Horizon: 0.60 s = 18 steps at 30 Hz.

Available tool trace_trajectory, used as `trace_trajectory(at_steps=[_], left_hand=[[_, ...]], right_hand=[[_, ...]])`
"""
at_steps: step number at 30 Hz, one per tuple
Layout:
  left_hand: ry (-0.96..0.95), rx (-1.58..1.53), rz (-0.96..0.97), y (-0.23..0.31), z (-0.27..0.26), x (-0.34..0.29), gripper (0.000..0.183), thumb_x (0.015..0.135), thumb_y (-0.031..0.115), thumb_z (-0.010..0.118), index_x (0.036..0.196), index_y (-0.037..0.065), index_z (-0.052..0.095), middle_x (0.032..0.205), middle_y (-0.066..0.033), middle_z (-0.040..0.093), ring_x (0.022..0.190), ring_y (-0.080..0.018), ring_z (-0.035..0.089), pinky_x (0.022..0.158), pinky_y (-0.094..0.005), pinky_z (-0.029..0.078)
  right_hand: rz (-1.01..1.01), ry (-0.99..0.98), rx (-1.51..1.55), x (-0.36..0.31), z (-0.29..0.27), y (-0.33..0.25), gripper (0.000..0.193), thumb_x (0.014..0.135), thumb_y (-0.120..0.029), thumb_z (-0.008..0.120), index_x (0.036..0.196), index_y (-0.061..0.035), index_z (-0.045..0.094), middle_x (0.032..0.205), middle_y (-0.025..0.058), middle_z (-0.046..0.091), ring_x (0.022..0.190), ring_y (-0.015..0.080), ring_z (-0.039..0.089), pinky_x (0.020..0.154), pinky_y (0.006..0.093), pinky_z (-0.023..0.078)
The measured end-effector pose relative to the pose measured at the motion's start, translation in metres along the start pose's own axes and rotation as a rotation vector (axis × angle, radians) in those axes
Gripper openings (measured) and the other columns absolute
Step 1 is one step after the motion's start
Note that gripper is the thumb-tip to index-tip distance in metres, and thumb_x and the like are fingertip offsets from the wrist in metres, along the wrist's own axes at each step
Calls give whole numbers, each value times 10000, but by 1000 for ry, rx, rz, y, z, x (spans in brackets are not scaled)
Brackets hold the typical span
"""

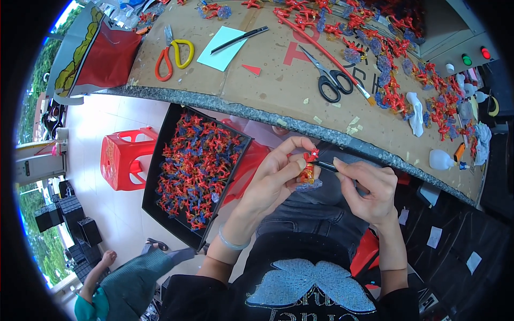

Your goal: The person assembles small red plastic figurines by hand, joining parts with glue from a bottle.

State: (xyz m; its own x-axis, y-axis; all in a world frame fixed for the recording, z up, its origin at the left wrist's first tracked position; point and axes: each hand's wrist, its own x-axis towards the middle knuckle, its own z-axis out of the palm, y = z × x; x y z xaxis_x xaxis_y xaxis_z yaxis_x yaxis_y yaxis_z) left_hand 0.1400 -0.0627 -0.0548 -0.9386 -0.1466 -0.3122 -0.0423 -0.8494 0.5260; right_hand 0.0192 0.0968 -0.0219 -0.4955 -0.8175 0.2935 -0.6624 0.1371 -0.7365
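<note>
Centrally, the left hand pinches the figurine over the lap, red end toward the table. Opposite, the right hand grips a tool crosswise to the figurine's long axis, tip at the red end, contact unclear.

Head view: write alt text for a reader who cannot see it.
A person's left hand holds a small red-and-yellow figure while the right hand holds a thin black tool at it. A black rectangular tray heaped with red, yellow and blue figures is to the left; beyond, black-handled scissors lie on a cardboard-covered table.
</note>
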Motion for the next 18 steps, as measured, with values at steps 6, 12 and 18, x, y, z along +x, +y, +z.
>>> trace_trajectory(at_steps=[6, 12, 18], left_hand=[[-26, 3, -18, 0, -3, 0, 268, 927, 105, 526, 1164, 7, 446, 904, -87, 562, 826, -141, 574, 724, -235, 466], [-42, 32, -16, 0, -2, 1, 252, 944, 98, 502, 1181, 59, 425, 943, -69, 607, 860, -94, 589, 740, -209, 466], [-51, 64, -14, 0, -3, 1, 243, 947, 116, 509, 1170, 67, 427, 950, -62, 608, 864, -89, 590, 735, -198, 460]], right_hand=[[13, -8, 7, 0, -2, -1, 248, 687, 78, 613, 927, 44, 668, 718, 116, 661, 594, 212, 665, 511, 272, 505], [143, -54, 111, 3, -8, -2, 250, 715, 61, 619, 956, 29, 677, 724, 108, 665, 506, 135, 596, 429, 227, 426], [150, -25, 164, 2, -4, 3, 236, 729, 49, 626, 957, 27, 681, 751, 110, 677, 501, 102, 575, 410, 210, 393]])
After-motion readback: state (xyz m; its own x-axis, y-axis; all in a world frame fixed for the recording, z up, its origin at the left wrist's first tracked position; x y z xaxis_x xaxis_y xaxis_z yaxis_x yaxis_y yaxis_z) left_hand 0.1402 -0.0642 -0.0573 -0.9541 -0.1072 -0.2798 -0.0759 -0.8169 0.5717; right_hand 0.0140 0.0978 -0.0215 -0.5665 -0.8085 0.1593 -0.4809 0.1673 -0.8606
